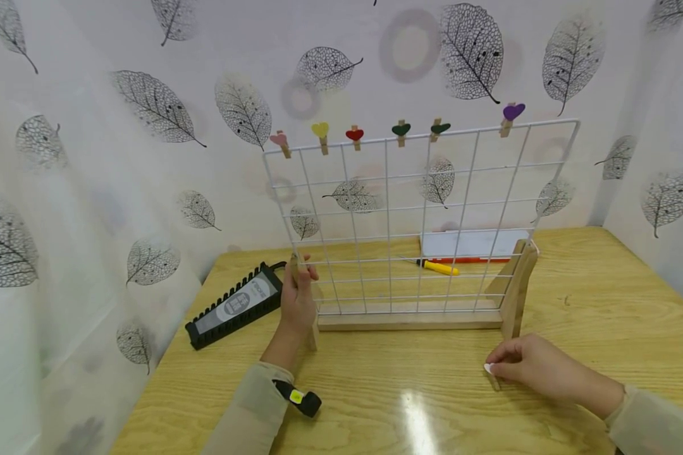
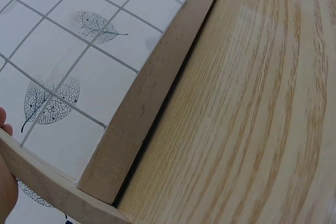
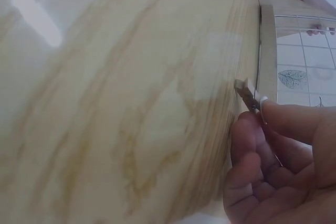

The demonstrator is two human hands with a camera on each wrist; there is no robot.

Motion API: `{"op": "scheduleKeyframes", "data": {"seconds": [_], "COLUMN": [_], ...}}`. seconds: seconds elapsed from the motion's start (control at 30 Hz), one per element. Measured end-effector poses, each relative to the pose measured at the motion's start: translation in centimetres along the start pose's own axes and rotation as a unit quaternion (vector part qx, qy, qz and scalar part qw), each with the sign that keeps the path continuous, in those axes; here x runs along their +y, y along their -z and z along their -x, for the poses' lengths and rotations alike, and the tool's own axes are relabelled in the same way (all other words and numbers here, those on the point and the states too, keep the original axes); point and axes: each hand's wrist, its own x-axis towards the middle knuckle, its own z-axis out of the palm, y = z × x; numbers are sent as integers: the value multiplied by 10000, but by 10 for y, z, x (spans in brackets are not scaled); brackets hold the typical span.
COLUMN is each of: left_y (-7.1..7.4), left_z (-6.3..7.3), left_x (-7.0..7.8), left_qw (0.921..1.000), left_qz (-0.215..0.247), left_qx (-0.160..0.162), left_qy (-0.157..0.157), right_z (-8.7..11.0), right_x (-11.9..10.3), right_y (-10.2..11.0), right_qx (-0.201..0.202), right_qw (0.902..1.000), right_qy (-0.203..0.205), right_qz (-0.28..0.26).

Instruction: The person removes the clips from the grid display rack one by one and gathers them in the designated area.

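A white wire grid (image 1: 421,136) stands tilted in a wooden stand (image 1: 410,323). My left hand (image 1: 298,303) grips the stand's left upright, its fingers wrapped around the wood; in the left wrist view that upright (image 2: 58,187) crosses the lower corner. Low over the table in front of the stand's right foot, my right hand (image 1: 537,370) pinches a small wooden clothespin (image 3: 245,92) with a white heart on it between thumb and index finger. Along the grid's top wire sit several heart clothespins, among them a pink one (image 1: 280,140), a red one (image 1: 355,135) and a purple one (image 1: 512,115).
Left of the stand lies a black toothed rack (image 1: 236,306) with a grey label. Behind the grid are a yellow-handled screwdriver (image 1: 439,268) and a white box (image 1: 472,243) with a red edge. A leaf-patterned curtain (image 1: 250,38) closes off the back of the wooden table (image 1: 375,379).
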Motion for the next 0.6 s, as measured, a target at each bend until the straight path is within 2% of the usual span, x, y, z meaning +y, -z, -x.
{"op": "scheduleKeyframes", "data": {"seconds": [0.4, 0.6], "left_y": [0, 1], "left_z": [-1, -1], "left_x": [0, 2], "left_qw": [9999, 9996], "left_qz": [28, 231], "left_qx": [1, -96], "left_qy": [-166, -102], "right_z": [-4, -3], "right_x": [9, 3], "right_y": [0, 0], "right_qx": [-95, -82], "right_qw": [9999, 9997], "right_qy": [-53, -214], "right_qz": [52, -77]}}
